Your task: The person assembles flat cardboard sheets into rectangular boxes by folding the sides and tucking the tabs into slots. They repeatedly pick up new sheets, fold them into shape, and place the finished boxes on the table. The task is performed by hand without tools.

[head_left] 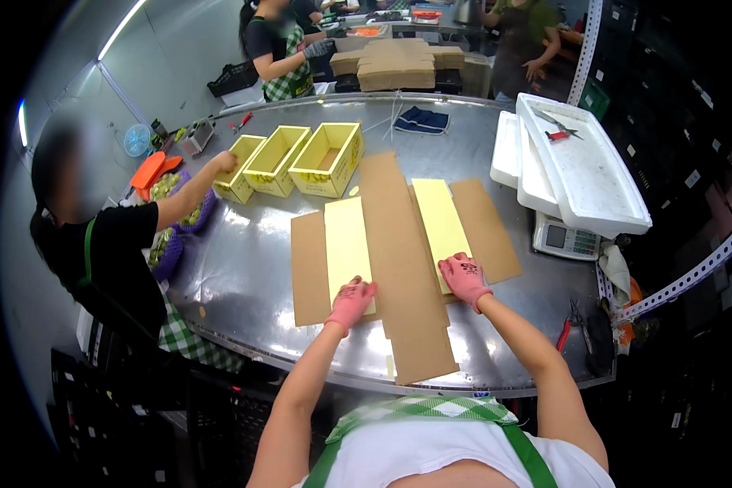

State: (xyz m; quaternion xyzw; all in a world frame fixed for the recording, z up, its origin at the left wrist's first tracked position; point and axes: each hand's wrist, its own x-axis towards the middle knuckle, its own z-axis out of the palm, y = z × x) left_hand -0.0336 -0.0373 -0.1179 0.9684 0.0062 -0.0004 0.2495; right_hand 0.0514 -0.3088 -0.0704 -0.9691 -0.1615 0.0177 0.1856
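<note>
A flat, unfolded cardboard box [407,276] lies on the metal table in front of me, with a long brown middle strip, yellow panels on both sides and brown outer flaps. My left hand [351,303], in a pink glove, rests on the near end of the left yellow panel [347,244], fingers forward and slightly bent. On the near end of the right yellow panel [441,220] lies my pink-gloved right hand [466,281], thumb and fingers apart. Both palms face down, and their undersides are hidden.
Three yellow boxes [327,159] stand at the far left, where a co-worker's hand [224,161] touches one. Grapes in purple net [167,254] lie nearby. White foam trays [581,163] with red-handled scissors sit over a scale [567,236]. Red-handled pliers [564,333] lie at the right edge.
</note>
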